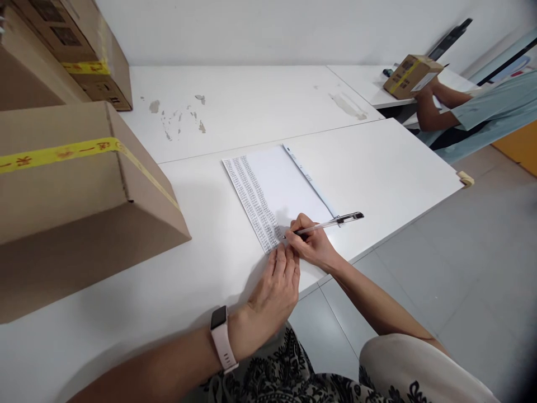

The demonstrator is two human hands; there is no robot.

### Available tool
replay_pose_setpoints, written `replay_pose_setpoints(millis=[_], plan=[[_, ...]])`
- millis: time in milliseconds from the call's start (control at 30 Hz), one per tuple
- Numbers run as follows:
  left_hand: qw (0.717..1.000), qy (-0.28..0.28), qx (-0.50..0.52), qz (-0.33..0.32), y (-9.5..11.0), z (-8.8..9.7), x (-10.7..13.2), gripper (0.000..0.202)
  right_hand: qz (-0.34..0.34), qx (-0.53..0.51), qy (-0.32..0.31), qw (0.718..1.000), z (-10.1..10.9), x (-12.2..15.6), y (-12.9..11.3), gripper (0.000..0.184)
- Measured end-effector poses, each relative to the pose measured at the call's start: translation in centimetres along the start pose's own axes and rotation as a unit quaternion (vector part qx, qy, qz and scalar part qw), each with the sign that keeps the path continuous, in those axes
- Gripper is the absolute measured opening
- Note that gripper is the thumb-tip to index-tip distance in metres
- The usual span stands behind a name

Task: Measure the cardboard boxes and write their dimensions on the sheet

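A white paper pad [289, 184] lies on the white table, with columns of small handwritten characters along its left side and a pale blue strip on its far right edge. My right hand [312, 243] is closed around a clear pen [331, 222] with a dark end, its tip on or just over the paper by the columns. Flat on the pad's near edge, my left hand [277, 285] rests with fingers stretched out beside the pen tip. A watch with a pink strap [224, 347] circles my left wrist.
On the left stand a large cardboard box [84, 184] with yellow tape and more stacked boxes [90, 50]. At the back right, another person's arms [436, 112] are at a small taped box [413, 75]. The table's corner has a beige guard [465, 179].
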State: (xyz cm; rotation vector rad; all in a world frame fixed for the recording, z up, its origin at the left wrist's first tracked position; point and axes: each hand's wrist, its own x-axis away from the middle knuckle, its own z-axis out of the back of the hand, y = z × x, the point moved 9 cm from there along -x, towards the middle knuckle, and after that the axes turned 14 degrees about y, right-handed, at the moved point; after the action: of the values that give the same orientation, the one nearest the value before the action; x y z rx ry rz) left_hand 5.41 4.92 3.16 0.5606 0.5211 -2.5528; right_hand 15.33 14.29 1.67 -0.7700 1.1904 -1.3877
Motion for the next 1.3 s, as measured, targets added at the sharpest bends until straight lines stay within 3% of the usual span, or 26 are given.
replay_pose_setpoints(millis=[633, 1000, 1300], plan=[[0.999, -0.028, -0.002, -0.018, -0.1, 0.2, 0.0, 0.074, -0.013, 0.002, 0.017, 1.0, 0.2, -0.1, 0.1, 0.026], [0.999, -0.003, 0.031, 0.014, 0.3, -1.4, 0.6, 0.081, -0.039, -0.005, 0.023, 0.999, 0.3, -0.2, -0.2, 0.028], [0.999, -0.02, 0.045, 0.023, -0.2, -0.3, -0.2, 0.07, -0.035, 0.011, 0.033, 0.999, 0.6, -0.2, -0.5, 0.028]])
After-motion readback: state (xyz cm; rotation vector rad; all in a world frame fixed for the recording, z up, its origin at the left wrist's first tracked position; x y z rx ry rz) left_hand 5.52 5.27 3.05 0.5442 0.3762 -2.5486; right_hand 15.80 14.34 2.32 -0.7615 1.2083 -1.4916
